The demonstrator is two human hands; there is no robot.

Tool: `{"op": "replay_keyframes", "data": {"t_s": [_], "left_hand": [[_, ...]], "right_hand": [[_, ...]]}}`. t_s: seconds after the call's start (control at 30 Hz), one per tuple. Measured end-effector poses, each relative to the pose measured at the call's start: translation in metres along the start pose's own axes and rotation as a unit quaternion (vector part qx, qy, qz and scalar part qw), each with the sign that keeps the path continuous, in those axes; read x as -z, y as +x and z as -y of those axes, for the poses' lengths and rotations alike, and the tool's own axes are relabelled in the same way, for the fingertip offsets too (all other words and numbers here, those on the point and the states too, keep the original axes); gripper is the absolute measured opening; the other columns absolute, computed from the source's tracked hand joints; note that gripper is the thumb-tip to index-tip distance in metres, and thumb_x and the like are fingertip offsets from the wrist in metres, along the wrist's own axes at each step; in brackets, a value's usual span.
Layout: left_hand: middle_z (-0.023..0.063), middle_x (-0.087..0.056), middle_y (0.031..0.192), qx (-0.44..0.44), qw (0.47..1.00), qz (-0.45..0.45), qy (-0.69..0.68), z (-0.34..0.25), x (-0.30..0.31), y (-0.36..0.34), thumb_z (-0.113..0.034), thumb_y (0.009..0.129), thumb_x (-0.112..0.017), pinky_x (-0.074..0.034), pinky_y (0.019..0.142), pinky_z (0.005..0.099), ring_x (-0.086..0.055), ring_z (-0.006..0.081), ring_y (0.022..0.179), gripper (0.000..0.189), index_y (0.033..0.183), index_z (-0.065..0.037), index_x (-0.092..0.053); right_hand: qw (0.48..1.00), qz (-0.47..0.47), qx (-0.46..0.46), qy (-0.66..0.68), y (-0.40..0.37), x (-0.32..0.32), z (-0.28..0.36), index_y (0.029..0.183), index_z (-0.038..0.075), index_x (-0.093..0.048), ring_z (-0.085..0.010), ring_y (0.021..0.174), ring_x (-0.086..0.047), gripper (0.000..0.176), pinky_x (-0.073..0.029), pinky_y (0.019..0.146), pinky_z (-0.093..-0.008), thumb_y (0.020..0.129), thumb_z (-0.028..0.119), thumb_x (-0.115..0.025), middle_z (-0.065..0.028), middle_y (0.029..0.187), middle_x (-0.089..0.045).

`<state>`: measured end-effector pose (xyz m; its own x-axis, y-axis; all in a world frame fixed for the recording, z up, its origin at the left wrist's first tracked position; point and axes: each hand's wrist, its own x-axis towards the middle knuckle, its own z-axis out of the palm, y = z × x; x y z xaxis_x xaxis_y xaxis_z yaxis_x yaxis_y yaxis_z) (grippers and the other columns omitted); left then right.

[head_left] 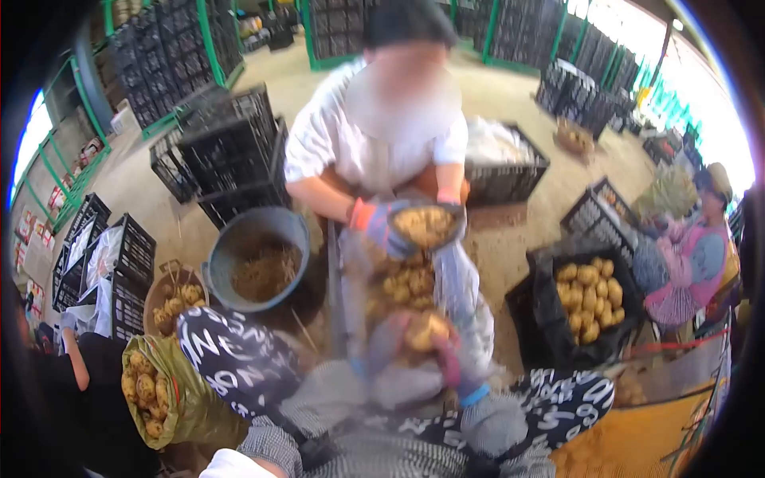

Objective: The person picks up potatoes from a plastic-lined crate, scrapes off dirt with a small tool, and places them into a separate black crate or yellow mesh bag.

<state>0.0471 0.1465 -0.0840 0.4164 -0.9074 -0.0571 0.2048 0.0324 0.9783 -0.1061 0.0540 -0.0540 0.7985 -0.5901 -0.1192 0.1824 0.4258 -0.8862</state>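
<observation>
Both of my hands are gloved and meet low in the middle of the head view around a potato (428, 331). My left hand (388, 341), blurred by motion, closes on the potato's left side. From the right, my right hand (453, 365), in a reddish glove with a blue cuff, is closed on it too. Just beyond lies a pile of potatoes (410, 283), partly covered by blur and by clear plastic sheeting (470, 295). Across from me a person's gloved hands (386, 227) cup another potato (426, 225).
A blue tub (213, 275) with soil inside stands at left, beside a basket of potatoes (150, 307) and a green sack of potatoes (131, 366). Right is a black-lined crate (542, 279) full of potatoes. Another person (689, 255) sits far right. Stacked black crates (227, 143) stand behind.
</observation>
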Motion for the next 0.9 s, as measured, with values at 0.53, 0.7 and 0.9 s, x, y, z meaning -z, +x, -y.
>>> {"op": "replay_keyframes", "data": {"t_s": [0.53,0.7,0.9], "left_hand": [[0.0109,-0.051,0.131,-0.071,0.994,-0.020,0.081,-0.019,-0.008,0.003,-0.004,0.073,-0.083,-0.043,0.104,0.0313,-0.051,0.0191,0.122,0.082,0.143,-0.004,-0.041],[0.0119,-0.053,0.123,-0.061,0.979,-0.014,0.196,-0.019,-0.006,0.003,-0.011,0.068,-0.085,-0.044,0.102,0.0322,-0.053,0.0239,0.119,0.081,0.140,-0.009,-0.047],[0.0110,-0.054,0.116,-0.038,0.966,0.007,0.255,-0.017,0.004,0.001,-0.008,0.067,-0.085,-0.045,0.098,0.0323,-0.055,0.0240,0.110,0.080,0.139,-0.009,-0.050]], "right_hand": [[0.957,-0.093,0.103,-0.255,-0.004,-0.001,0.010,0.145,0.000,-0.042,-0.0026,0.069,-0.041,0.046,-0.032,0.059,-0.0159,0.100,0.007,-0.046,0.0006,0.091,-0.055],[0.952,-0.095,0.089,-0.276,0.002,0.005,-0.001,0.141,-0.003,-0.047,-0.0031,0.068,-0.046,0.044,-0.039,0.060,-0.0182,0.098,0.006,-0.051,-0.0039,0.103,-0.067],[0.929,-0.023,0.044,-0.366,0.000,-0.003,-0.009,0.132,-0.003,-0.056,-0.0164,0.104,-0.065,0.041,-0.051,0.090,-0.0279,0.091,-0.003,-0.056,-0.0130,0.127,-0.064]]}}
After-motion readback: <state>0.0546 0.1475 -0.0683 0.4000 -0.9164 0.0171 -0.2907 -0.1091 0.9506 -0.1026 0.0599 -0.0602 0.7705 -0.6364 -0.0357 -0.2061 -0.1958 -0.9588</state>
